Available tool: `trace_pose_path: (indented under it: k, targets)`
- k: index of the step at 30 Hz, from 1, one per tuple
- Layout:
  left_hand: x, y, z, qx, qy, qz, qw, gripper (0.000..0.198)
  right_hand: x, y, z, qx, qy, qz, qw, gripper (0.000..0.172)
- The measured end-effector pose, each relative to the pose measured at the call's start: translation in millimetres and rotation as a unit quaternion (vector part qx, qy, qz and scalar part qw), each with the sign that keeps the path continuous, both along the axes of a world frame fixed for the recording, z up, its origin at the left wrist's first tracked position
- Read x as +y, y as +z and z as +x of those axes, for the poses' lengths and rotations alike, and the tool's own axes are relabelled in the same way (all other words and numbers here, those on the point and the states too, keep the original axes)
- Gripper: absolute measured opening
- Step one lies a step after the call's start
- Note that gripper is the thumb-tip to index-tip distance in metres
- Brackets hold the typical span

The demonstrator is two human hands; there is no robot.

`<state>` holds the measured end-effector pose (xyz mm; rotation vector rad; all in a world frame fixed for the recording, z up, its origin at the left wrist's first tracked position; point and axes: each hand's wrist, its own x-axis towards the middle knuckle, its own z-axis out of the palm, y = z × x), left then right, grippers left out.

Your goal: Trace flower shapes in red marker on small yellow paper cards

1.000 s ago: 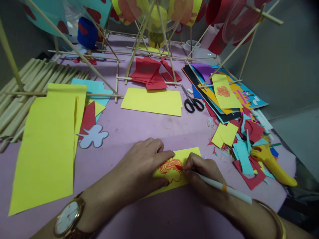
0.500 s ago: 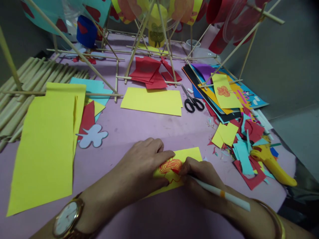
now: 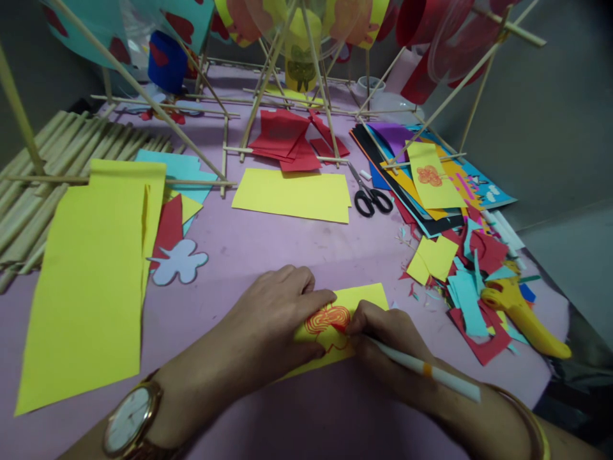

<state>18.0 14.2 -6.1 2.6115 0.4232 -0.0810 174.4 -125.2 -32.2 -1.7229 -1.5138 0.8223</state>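
Pink counter (image 3: pixel 268 255) was crowded. Stick frame (image 3: pixel 268 76) stood across the far edge, w/ a bamboo bundle (image 3: pixel 43 172) at the far-left corner. Big yellow sheet (image 3: pixel 86 287) ran along the left edge. Coloured paper stack (image 3: pixel 416 191) & scraps (image 3: pixel 474 281) ran along the right edge, w/ scissors (image 3: pixel 371 198) just beside the stack and a yellow cutter (image 3: pixel 524 316) on the scraps.

Work sat at the near edge, approx mid-counter. L hand (image 3: pixel 272 319) lay palm-down on the yellow card (image 3: pixel 364 297), fingers over its left end, pinning it to the counter. That was flat pressure, no closed grip. R hand (image 3: pixel 383 335) had a closed grip on the white pen (image 3: pixel 431 372), pinched low nr the tip, barrel slanting back toward the near-right corner. Tip was hidden behind the fingers. It sat at the right side of the red swirl motif (image 3: pixel 328 318) drawn on the card; whether it touched the paper, couldn't tell.

Doing this well, as I judged it:
- **Hold-down:** it needed to be firm, since the card was small & loose on a smooth counter and would prob. skid w/ sideways pen drag.
- **L fingertips:** best placed just beside the line being drawn, not on fresh ink, because of smear risk.
- **Pen hold:** the low pinch suited tight curls, so short strokes from the fingers, w/ the R hand's heel resting on the counter for steadiness.
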Motion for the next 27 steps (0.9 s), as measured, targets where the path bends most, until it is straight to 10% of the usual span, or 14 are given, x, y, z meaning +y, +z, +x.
trace_pose_path:
  k: [27]
  targets:
    - [-1.7,-9.4,-0.8,-0.046,0.001,0.023,0.999,0.038,3.9,4.9,-4.7,0.011,0.026,0.01,1.0,0.02]
